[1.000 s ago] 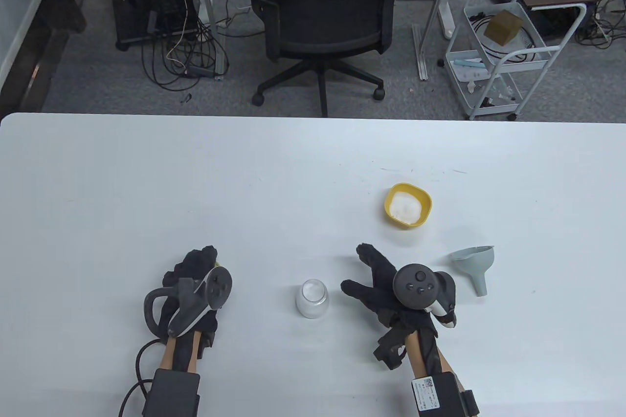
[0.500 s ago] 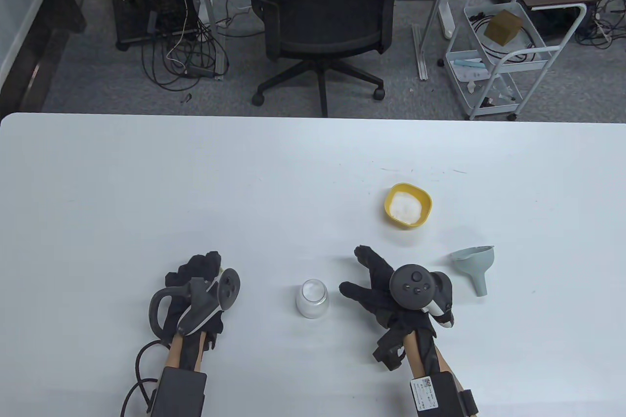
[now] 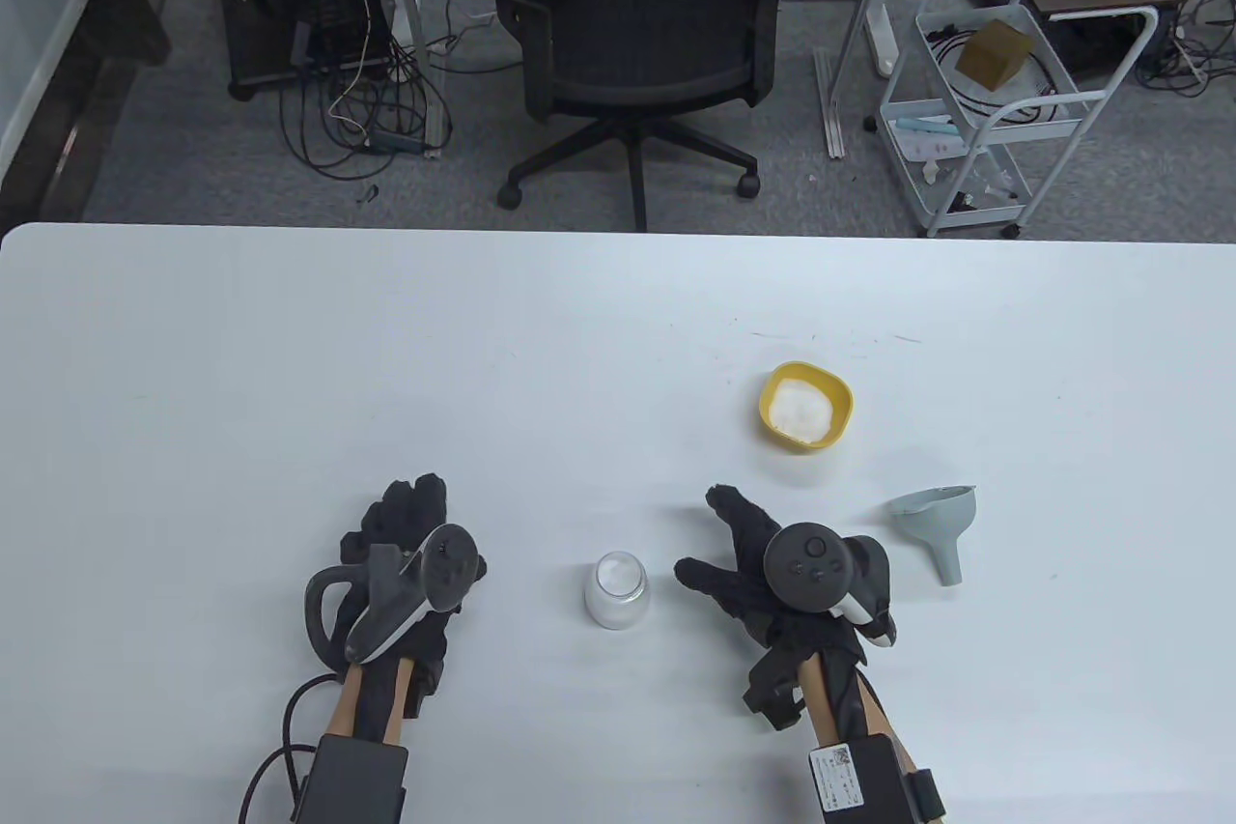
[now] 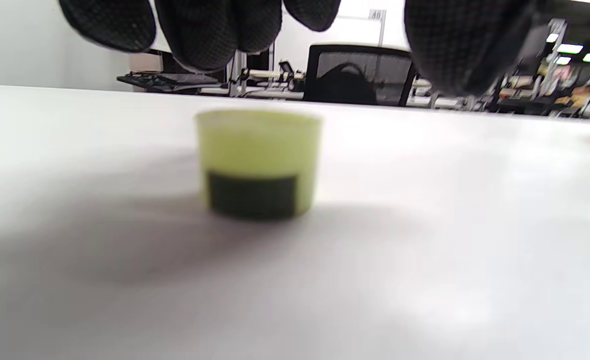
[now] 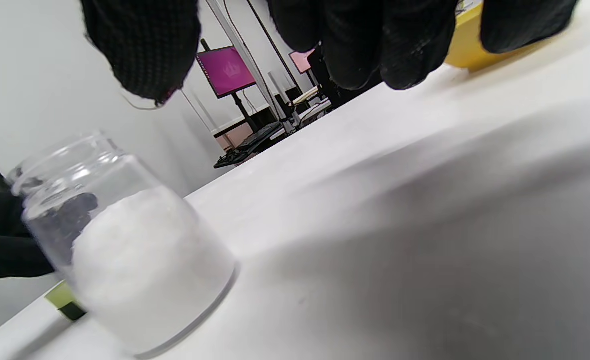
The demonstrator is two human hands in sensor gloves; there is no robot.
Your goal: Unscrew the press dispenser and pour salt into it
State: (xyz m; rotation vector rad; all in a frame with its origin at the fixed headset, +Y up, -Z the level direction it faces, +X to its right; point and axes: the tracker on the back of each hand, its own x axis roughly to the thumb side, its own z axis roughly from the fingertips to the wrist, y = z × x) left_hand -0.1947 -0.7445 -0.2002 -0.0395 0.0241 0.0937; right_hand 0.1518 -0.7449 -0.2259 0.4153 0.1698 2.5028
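A clear glass jar (image 3: 616,589) holding white salt stands open on the table; it also shows in the right wrist view (image 5: 135,260). My right hand (image 3: 710,534) rests just right of it with spread fingers, not touching it. A yellow-green dispenser cap (image 4: 259,162) with a black band stands on the table. My left hand (image 3: 410,500) hovers over it with its fingertips (image 4: 215,30) above it and apart from it. The hand hides the cap in the table view. A yellow bowl (image 3: 840,399) holds white salt farther back on the right.
A grey funnel (image 3: 935,520) lies on its side right of my right hand. The white table (image 3: 386,360) spreads wide to the left and back. An office chair (image 3: 637,22) and a white cart (image 3: 995,109) stand beyond the far edge.
My left hand has shifted a little right and forward and now covers the cap's edge that showed earlier. My right hand and the jar have hardly moved.
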